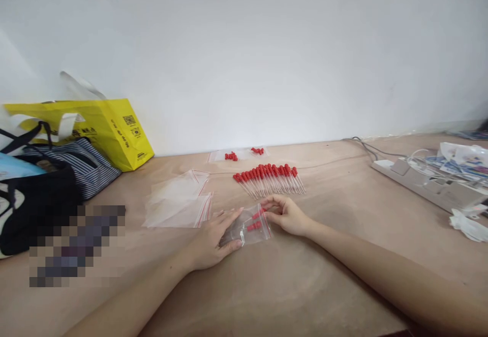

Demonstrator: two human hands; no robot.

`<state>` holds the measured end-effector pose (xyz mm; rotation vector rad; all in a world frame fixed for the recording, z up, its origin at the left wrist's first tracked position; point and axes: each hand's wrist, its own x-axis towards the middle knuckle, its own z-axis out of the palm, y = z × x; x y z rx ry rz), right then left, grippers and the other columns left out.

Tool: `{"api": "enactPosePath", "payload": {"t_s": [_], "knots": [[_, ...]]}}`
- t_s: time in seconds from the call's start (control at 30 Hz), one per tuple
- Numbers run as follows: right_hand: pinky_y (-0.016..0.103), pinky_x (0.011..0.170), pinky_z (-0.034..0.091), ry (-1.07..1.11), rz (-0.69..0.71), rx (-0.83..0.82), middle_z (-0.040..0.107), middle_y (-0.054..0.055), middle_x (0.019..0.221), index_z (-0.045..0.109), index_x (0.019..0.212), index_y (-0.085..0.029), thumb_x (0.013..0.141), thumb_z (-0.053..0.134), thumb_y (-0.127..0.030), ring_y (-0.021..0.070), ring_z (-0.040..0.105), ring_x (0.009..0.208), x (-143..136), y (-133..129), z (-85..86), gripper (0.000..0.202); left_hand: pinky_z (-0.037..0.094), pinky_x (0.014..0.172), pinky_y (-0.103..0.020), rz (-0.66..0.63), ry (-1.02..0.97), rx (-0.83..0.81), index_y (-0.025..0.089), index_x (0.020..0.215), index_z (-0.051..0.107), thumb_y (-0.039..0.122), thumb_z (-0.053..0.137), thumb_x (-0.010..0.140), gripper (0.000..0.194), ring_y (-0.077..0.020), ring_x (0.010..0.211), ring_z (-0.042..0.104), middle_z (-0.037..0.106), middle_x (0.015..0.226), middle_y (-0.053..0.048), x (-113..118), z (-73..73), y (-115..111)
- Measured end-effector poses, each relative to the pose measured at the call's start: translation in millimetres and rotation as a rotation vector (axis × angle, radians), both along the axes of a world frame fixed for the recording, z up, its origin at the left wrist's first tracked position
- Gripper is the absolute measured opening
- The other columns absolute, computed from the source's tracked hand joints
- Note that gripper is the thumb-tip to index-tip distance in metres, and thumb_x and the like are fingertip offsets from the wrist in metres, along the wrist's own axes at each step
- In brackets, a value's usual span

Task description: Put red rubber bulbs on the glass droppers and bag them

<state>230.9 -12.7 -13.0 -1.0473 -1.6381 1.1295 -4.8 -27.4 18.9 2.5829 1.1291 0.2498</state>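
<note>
A clear zip bag (249,236) with a red-striped edge lies on the table between my hands. Inside it is a red-headed stick (253,225); another red piece is at the bag's right edge, by my right fingertips. My left hand (219,239) rests on the bag's left part, thumb and fingers apart. My right hand (284,215) pinches at the bag's opening, its fingers around the end of the second red piece. Just beyond, a row of several red-headed sticks (269,179) lies side by side, light thin ends toward me.
Flat zip bags (177,207) lie left of my left hand. Filled bags (238,155) sit near the wall. A yellow bag (114,133), striped pouch (89,166) and black bag (41,207) stand left. At right are a power strip (423,182) and cables.
</note>
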Motion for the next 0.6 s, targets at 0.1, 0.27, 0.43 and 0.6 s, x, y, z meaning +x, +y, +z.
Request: {"api": "enactPosePath", "payload": {"t_s": [0.1, 0.27, 0.43, 0.6], "knots": [[0.024, 0.061, 0.044, -0.043, 0.059, 0.052, 0.062, 0.003, 0.081, 0.046, 0.086, -0.019, 0.069, 0.061, -0.025, 0.0131, 0.059, 0.073, -4, 0, -1.3, 0.024, 0.027, 0.100, -0.045, 0.002, -0.021, 0.006, 0.023, 0.135, 0.018, 0.042, 0.045, 0.082, 0.062, -0.0254, 0.123, 0.030, 0.035, 0.135, -0.009, 0, -1.1, 0], [0.021, 0.052, 0.039, -0.104, 0.086, 0.028, 0.057, -0.002, 0.066, 0.043, 0.081, -0.020, 0.071, 0.059, -0.028, 0.0104, 0.055, 0.059, -11, 0, 0.1, 0.020, 0.027, 0.100, -0.045, 0.001, -0.026, 0.008, 0.022, 0.134, 0.020, 0.044, 0.044, 0.082, 0.062, -0.0259, 0.124, 0.030, 0.035, 0.135, -0.009, 0, -3.1, 1], [0.018, 0.044, 0.033, -0.049, 0.046, -0.044, 0.048, -0.008, 0.052, 0.047, 0.086, -0.019, 0.059, 0.067, -0.027, 0.0071, 0.044, 0.044, -7, 8, 0.1, 0.035, 0.028, 0.100, -0.042, -0.001, -0.030, 0.021, 0.024, 0.135, 0.019, 0.044, 0.043, 0.082, 0.061, -0.0242, 0.125, 0.029, 0.032, 0.137, -0.008, -2, -4.9, 1], [0.020, 0.049, 0.036, -0.232, -0.105, 0.026, 0.051, -0.004, 0.054, 0.059, 0.076, -0.016, 0.065, 0.058, -0.025, 0.0076, 0.046, 0.048, 9, 27, 7.2, 0.014, 0.027, 0.101, -0.043, 0.005, -0.022, 0.041, 0.023, 0.134, 0.021, 0.046, 0.041, 0.083, 0.059, -0.0241, 0.126, 0.026, 0.032, 0.137, -0.007, -3, -4.3, 1]]}}
